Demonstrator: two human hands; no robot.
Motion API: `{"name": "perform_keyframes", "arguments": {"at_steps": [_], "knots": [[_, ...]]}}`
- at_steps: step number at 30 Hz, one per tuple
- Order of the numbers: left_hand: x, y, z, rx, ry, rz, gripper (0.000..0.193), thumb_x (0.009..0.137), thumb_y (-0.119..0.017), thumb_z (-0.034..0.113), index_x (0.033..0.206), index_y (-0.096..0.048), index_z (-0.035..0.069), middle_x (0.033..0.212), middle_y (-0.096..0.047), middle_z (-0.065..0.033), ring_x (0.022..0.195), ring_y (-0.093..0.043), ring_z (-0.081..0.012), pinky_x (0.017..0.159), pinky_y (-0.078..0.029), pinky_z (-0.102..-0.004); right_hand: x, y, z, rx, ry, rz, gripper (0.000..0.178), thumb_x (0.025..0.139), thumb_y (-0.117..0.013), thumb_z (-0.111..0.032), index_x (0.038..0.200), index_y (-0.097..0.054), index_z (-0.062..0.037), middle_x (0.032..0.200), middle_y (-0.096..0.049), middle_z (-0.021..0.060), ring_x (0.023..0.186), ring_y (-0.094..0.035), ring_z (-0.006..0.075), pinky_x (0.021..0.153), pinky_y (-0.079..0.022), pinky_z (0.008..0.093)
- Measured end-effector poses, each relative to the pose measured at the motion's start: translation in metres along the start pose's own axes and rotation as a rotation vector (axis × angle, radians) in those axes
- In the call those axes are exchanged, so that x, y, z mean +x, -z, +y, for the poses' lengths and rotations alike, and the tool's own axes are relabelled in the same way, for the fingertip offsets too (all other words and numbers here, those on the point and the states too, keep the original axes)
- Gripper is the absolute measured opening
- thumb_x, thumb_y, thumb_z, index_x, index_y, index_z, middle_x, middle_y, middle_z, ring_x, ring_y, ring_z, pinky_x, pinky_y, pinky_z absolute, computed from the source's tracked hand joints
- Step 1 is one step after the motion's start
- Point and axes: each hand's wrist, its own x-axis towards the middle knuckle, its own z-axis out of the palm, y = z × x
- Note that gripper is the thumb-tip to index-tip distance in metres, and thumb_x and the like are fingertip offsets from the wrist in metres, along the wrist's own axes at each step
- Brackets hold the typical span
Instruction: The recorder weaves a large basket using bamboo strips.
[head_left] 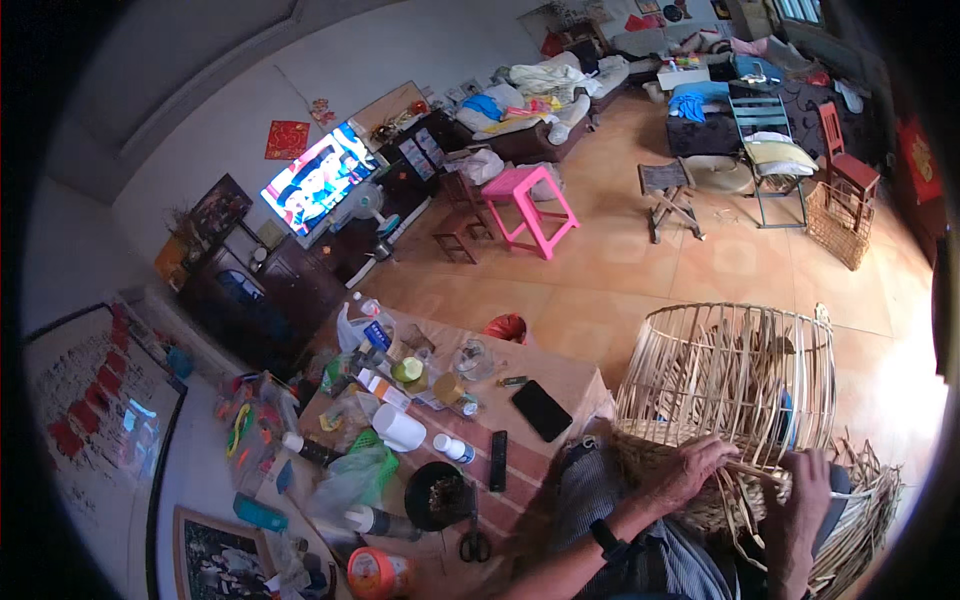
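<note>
A half-woven basket (725,375) rests by my lap, with pale upright stakes above a denser woven band. My left hand (692,470), a dark band on its wrist, lies against that woven band with its fingers bent over the weave. Close by on the right, my right hand (803,500) is closed with its fingers curled. What it pinches is hidden, though loose dry straw strips (738,505) hang between both hands. More straw (868,515) spreads out in a bundle to the right of my right hand.
On the table (585,385) to my left lie a black phone (541,410), a remote (498,461), scissors (474,540), a dark bowl (434,497) and several bottles. Beyond stand a pink stool (530,210), a folding stool (668,195) and a square wicker basket (838,228).
</note>
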Motion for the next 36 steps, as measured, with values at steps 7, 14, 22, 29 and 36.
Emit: {"name": "perform_keyframes", "arguments": {"at_steps": [7, 14, 22, 29, 36], "knots": [[-0.003, -0.004, -0.006, 0.008, -0.008, 0.003, 0.026, 0.097, -0.060, 0.005, 0.123, -0.063, 0.003, 0.112, -0.065, -0.0150, 0.108, -0.066, -0.0341, 0.094, -0.054, -0.0413, 0.005, -0.043, 0.006, -0.076, 0.117, -0.304, 0.015, 0.084, -0.059, -0.009, 0.097, -0.055, -0.0033, 0.093, -0.055, 0.0189, 0.092, -0.060, 0.0409, 0.076, -0.049, 0.0507], [0.001, -0.008, -0.016, -0.060, -0.073, 0.024, 0.021, 0.099, -0.061, 0.008, 0.120, -0.064, 0.003, 0.108, -0.066, -0.0140, 0.104, -0.067, -0.0335, 0.091, -0.054, -0.0411, 0.011, -0.044, 0.028, -0.165, 0.126, -0.360, 0.008, 0.090, -0.060, -0.007, 0.091, -0.052, -0.0039, 0.082, -0.059, 0.0188, 0.066, -0.065, 0.0410, 0.056, -0.048, 0.0488], [0.001, -0.009, -0.019, -0.059, -0.044, 0.011, 0.022, 0.098, -0.064, 0.009, 0.119, -0.065, 0.006, 0.108, -0.067, -0.0123, 0.105, -0.068, -0.0312, 0.090, -0.055, -0.0395, -0.048, -0.032, 0.140, 0.067, -0.076, -0.121, 0.018, 0.082, -0.072, -0.007, 0.072, -0.057, -0.0018, 0.065, -0.059, 0.0152, 0.065, -0.064, 0.0343, 0.057, -0.046, 0.0449], [0.001, -0.013, -0.020, -0.031, -0.079, 0.049, 0.023, 0.098, -0.064, 0.010, 0.121, -0.066, 0.007, 0.110, -0.067, -0.0113, 0.103, -0.067, -0.0303, 0.091, -0.055, -0.0384, -0.100, 0.043, 0.293, 0.259, -0.899, 0.057, 0.017, 0.099, -0.064, -0.019, 0.091, -0.067, -0.0042, 0.076, -0.063, 0.0020, 0.075, -0.064, 0.0164, 0.065, -0.051, 0.0353], [0.002, -0.013, -0.016, -0.034, -0.044, 0.022, 0.023, 0.098, -0.063, 0.007, 0.121, -0.063, 0.003, 0.108, -0.067, -0.0141, 0.105, -0.068, -0.0328, 0.090, -0.055, -0.0398, -0.106, 0.028, 0.244, 0.351, -0.817, 0.033, 0.016, 0.098, -0.064, -0.018, 0.091, -0.067, -0.0039, 0.078, -0.063, 0.0022, 0.077, -0.063, 0.0163, 0.067, -0.051, 0.0345]]}}
